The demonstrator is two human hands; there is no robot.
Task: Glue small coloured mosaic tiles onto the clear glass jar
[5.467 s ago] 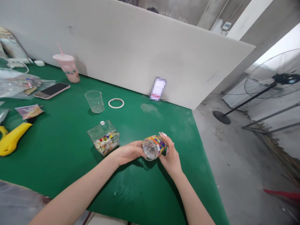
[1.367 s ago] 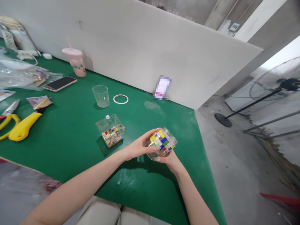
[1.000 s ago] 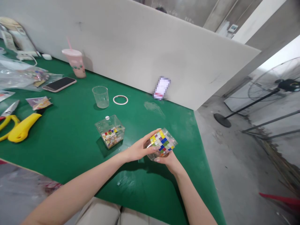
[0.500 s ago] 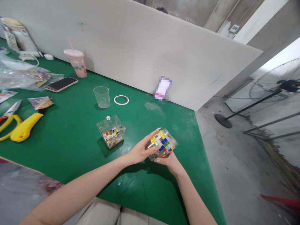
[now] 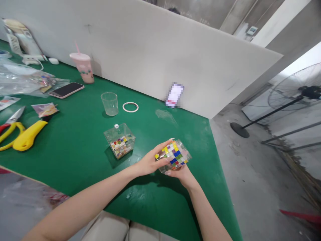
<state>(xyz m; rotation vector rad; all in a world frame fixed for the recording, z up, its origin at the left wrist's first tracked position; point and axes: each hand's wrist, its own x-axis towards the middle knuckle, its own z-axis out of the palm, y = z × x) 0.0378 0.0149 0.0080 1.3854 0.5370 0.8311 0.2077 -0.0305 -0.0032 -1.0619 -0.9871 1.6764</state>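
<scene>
Glass jar (image 5: pixel 173 155), partly covered in mosaic, held tilted just above the green bench (image 5: pixel 75 144), close to its right-hand side. Tiles on the near face: yellow, white, blue and green, with a little red and purple; bare glass on the lower left. One yellow tile (image 5: pixel 156 156) sits apart from the main patch, close to the left hand (image 5: pixel 151 162); cannot tell from here whether it is fixed.

Left grip: closed round the jar, thumb laid across the near face, a fingertip showing at the far edge. Right hand (image 5: pixel 182 172): supports the jar from the near, lower side, thumb against the glass; remaining fingers mostly hidden by the jar, so their exact placing cannot be told.

Left of the hands, apart from them: clear box (image 5: pixel 119 144) of loose mixed tiles, a round white piece (image 5: pixel 116 126) at its far edge. Behind that, a clear plastic cup (image 5: pixel 109 104), upright, with a white ring (image 5: pixel 130 111) lying flat just beside it. Farther left on the bench: dark-screened phone (image 5: pixel 66 90) lying flat, pink lidded cup (image 5: pixel 84 68) with straw, scissors (image 5: pixel 15 115).
</scene>
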